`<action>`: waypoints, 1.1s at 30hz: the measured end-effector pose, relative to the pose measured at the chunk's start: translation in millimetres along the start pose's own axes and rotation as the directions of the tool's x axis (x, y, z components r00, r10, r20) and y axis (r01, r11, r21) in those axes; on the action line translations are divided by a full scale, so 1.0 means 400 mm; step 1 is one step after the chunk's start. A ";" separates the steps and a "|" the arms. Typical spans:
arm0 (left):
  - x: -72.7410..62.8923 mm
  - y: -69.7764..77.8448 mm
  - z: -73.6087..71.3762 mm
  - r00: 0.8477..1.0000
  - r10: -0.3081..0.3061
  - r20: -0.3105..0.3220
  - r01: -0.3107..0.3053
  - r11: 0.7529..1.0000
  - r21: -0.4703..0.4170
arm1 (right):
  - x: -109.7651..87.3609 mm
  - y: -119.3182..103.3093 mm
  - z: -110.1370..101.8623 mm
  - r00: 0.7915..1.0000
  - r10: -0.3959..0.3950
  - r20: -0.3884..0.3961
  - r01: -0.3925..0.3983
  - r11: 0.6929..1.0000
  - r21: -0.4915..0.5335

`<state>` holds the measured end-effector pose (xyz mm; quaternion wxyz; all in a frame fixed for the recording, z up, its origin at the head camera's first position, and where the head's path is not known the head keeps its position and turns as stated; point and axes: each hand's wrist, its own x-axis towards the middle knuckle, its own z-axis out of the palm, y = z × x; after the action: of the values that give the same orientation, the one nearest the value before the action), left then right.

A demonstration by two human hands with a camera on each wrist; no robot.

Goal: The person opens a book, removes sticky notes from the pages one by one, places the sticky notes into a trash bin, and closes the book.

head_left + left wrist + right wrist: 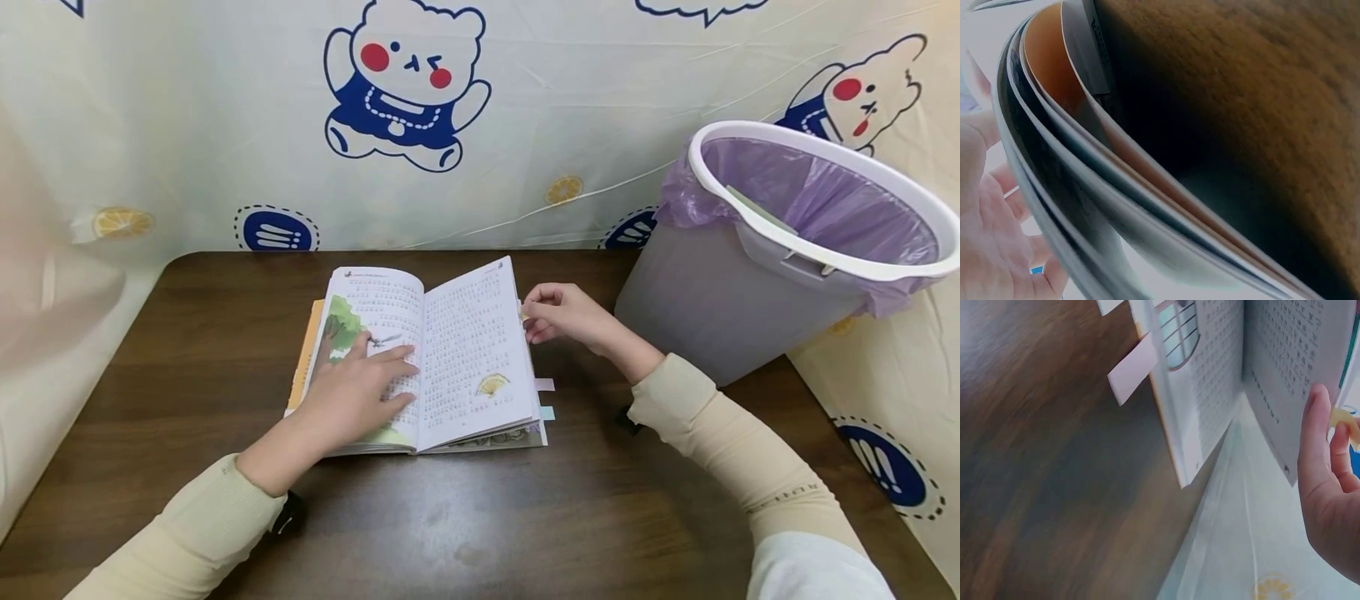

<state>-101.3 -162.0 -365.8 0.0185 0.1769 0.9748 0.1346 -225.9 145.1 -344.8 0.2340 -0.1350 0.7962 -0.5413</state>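
Note:
An open book (pixel 468 342) with printed text and small pictures lies on the brown table. Across its left page my left hand (pixel 348 396) rests with fingers spread. Beside the right page's outer edge, my right hand (pixel 562 312) pinches a small yellow sticky tab (pixel 1341 417) between thumb and finger; that page stands partly raised. A pink tab (pixel 545 385) and a light blue tab (pixel 547 412) stick out lower on the same side. The left wrist view shows the curved page edges (pixel 1079 156) close up, with part of the left hand beyond them.
A grey bin (pixel 697 283) with a white rim and purple liner stands at the right, close behind my right forearm. Inside it a greenish flat piece (pixel 761 210) shows. A patterned curtain (pixel 525 125) with bears hangs behind the table (pixel 450 525).

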 end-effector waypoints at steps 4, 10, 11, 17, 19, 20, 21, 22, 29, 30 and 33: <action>0.000 0.000 -0.003 1.000 -0.009 -0.021 0.009 1.000 -0.014 | 0.003 -0.015 0.017 1.000 -0.021 -0.006 0.021 0.999 0.030; 0.004 -0.002 -0.010 0.998 -0.030 -0.055 0.026 0.997 -0.073 | 0.004 -0.045 0.044 0.997 -0.078 -0.016 0.079 0.994 0.070; 0.005 -0.003 -0.011 0.997 -0.030 -0.072 0.024 0.996 -0.084 | 0.003 -0.051 0.048 0.996 -0.088 -0.018 0.089 0.993 0.079; 0.011 -0.011 -0.026 0.978 -0.060 -0.199 0.017 0.977 -0.211 | 0.012 -0.072 0.075 0.991 -0.132 -0.022 0.134 0.982 0.136; 0.013 -0.011 -0.033 0.969 -0.094 -0.229 0.024 0.957 -0.290 | 0.015 -0.078 0.085 0.990 -0.138 -0.025 0.141 0.978 0.155; 0.014 -0.011 -0.037 0.965 -0.114 -0.238 0.029 0.942 -0.335 | 0.017 -0.081 0.089 0.990 -0.141 -0.026 0.143 0.976 0.164; 0.015 -0.010 -0.039 0.960 -0.133 -0.247 0.031 0.926 -0.376 | 0.019 -0.084 0.094 0.989 -0.142 -0.027 0.145 0.975 0.171; 0.018 -0.009 -0.042 0.956 -0.143 -0.256 0.027 0.913 -0.407 | 0.021 -0.087 0.098 0.989 -0.145 -0.026 0.147 0.973 0.178; 0.045 0.007 -0.075 0.973 -0.104 -0.207 -0.022 0.847 -0.532 | 0.041 -0.113 0.134 0.983 -0.181 -0.006 0.179 0.964 0.195; 0.047 0.010 -0.082 0.977 -0.096 -0.190 -0.022 0.842 -0.539 | 0.044 -0.117 0.140 0.982 -0.189 -0.001 0.185 0.964 0.193; 0.053 0.017 -0.104 0.985 -0.082 -0.150 -0.013 0.837 -0.547 | 0.054 -0.127 0.156 0.978 -0.209 0.008 0.203 0.961 0.188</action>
<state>-122.3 -159.0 -323.7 -0.0113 0.1347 0.8970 0.4208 -213.9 66.2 -321.5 0.1989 -0.2020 0.7205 -0.6329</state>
